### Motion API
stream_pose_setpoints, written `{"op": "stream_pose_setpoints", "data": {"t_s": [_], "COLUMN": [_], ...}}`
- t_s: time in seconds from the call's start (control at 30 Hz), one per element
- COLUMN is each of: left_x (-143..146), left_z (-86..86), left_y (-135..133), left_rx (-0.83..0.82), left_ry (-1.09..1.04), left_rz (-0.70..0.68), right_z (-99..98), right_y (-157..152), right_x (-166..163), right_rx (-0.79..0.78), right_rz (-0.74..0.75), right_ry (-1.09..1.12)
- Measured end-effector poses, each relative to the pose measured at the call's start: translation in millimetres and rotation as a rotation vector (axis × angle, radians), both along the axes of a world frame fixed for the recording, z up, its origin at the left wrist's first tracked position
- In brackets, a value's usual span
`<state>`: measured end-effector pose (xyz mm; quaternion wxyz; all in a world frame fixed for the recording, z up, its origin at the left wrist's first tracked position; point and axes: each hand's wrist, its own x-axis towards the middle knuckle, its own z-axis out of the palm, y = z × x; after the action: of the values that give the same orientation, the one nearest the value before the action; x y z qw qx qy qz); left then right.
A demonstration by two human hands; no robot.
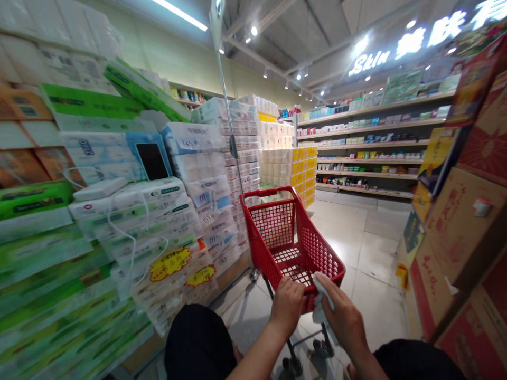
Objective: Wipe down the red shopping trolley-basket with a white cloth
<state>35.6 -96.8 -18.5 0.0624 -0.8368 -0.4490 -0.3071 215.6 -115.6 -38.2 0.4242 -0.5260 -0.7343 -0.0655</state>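
A red plastic shopping cart [259, 245] on black-wheeled legs stands right in front of me, its basket holding nothing I can see. My left hand [288, 302] is closed over the near rim of the basket. Just to its right, my right hand [345, 315] grips a white cloth [320, 312], thin and crumpled, against the cart's near right corner. Part of the cloth hangs below the fingers. A thin metal pole [226, 95] rises from the cart's far left side.
Stacked tissue packs [202, 174] line the left, with a phone [152, 161] and a white cable [132, 240] on them. Cardboard boxes [455, 232] are piled at the right. Stocked shelves [368, 148] stand at the back beyond the tiled floor [360, 237]. My knees [198, 345] frame the cart.
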Motion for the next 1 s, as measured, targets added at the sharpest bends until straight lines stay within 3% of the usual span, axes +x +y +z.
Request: {"op": "stream_pose_setpoints", "data": {"t_s": [0.13,0.27,0.37,0.5,0.63,0.77,0.87,1.0], "left_x": [-2.9,-25.8,-45.0,-50.1,-33.5,-18.4,-14.7,-15.4], "left_z": [9.8,30.3,39.9,32.9,19.7,18.4,22.3,27.0], "left_y": [-1.2,4.3,17.2,34.4,37.9,34.5,33.1,29.7], "left_rx": [-0.052,-0.080,-0.038,-0.028,-0.010,0.019,0.017,-0.010], "left_ry": [0.018,0.078,0.112,0.160,0.132,0.100,0.108,0.105], "left_rz": [-0.061,-0.227,-0.191,-0.116,-0.085,-0.061,-0.055,-0.063], "right_z": [-3.5,1.2,5.7,9.5,7.0,1.0,-0.2,3.9], "right_y": [-7.8,2.5,12.9,14.3,-1.3,-16.3,-15.6,-1.2], "right_x": [-21.6,17.3,50.4,53.0,8.7,-29.8,-22.2,20.7], "right_rx": [0.006,-0.021,-0.036,-0.064,-0.049,-0.003,0.025,0.031], "right_rz": [0.083,0.020,-0.059,-0.083,-0.018,0.075,0.064,-0.013], "right_ry": [-0.034,-0.022,0.033,0.060,0.042,-0.016,-0.013,0.084]}}
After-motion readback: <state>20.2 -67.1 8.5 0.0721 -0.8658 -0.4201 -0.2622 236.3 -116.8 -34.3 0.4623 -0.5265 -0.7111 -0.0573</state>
